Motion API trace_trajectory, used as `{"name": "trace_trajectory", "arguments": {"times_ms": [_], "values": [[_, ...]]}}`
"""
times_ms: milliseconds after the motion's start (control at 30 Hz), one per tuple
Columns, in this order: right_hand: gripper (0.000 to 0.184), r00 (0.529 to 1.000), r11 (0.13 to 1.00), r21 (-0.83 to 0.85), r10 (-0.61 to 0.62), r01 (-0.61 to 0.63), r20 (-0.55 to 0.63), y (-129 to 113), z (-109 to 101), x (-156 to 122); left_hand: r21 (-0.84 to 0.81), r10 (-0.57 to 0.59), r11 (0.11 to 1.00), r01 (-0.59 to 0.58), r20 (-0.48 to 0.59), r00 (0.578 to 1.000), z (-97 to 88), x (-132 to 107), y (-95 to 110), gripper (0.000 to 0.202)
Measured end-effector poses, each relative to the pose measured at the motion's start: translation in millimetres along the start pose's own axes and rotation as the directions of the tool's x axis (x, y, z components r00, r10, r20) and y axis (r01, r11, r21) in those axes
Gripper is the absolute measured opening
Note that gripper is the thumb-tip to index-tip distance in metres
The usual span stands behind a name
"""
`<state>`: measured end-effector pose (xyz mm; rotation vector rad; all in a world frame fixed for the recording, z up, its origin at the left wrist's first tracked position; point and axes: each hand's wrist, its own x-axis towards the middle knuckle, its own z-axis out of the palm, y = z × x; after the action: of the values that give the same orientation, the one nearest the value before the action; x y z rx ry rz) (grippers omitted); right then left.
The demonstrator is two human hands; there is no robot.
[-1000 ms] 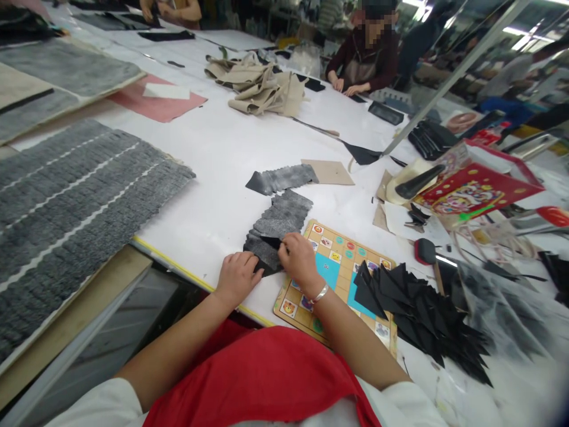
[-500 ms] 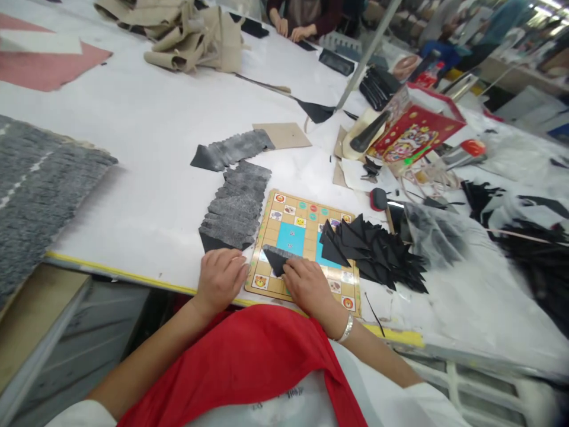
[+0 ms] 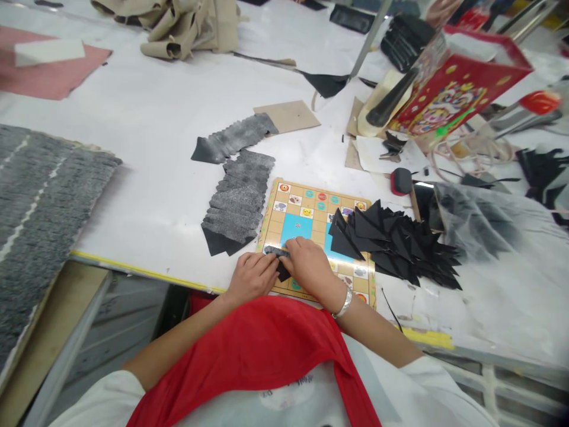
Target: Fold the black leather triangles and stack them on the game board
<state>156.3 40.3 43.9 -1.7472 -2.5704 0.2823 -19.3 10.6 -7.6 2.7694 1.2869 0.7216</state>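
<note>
My left hand point(image 3: 251, 276) and my right hand point(image 3: 309, 265) meet over the near edge of a yellow picture board point(image 3: 311, 213), fingers curled. Both pinch one small dark triangular leather piece point(image 3: 280, 261) that lies on the board. A heap of black triangular pieces point(image 3: 391, 240) covers the board's right side, just right of my right hand. To the left of the board, a row of overlapped grey pieces point(image 3: 240, 201) runs away from me, and a second row point(image 3: 233, 137) lies behind it.
A large grey textured sheet point(image 3: 40, 196) lies at the left over the table edge. A red printed box point(image 3: 453, 95), a tan card point(image 3: 288, 115), a beige fabric pile point(image 3: 186, 24) and clear plastic with more black pieces point(image 3: 480, 219) lie further back and right.
The right hand carried a dark piece from the grey row onto the board. The left hand has come over from the table edge and now grips it too. The view dropped lower.
</note>
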Motion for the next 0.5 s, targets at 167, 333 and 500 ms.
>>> {"name": "trace_trajectory", "arguments": {"times_ms": [167,333,500], "values": [[0.012,0.997,1.0,0.002,-0.021,0.021,0.068,0.1,-1.6,8.0,0.103,-0.053,0.993,0.055,-0.024,0.998,0.9,-1.5,0.1,0.026],[0.012,1.0,0.99,0.14,0.026,-0.026,0.005,4.2,2.0,3.4,0.101,-0.062,0.993,0.064,-0.02,0.998,0.7,-3.7,-0.3,0.029],[0.022,0.994,0.957,0.277,0.069,-0.091,0.088,5.1,2.0,2.8,0.091,-0.071,0.993,0.07,-0.001,0.997,-0.1,-4.0,0.2,0.029]]}}
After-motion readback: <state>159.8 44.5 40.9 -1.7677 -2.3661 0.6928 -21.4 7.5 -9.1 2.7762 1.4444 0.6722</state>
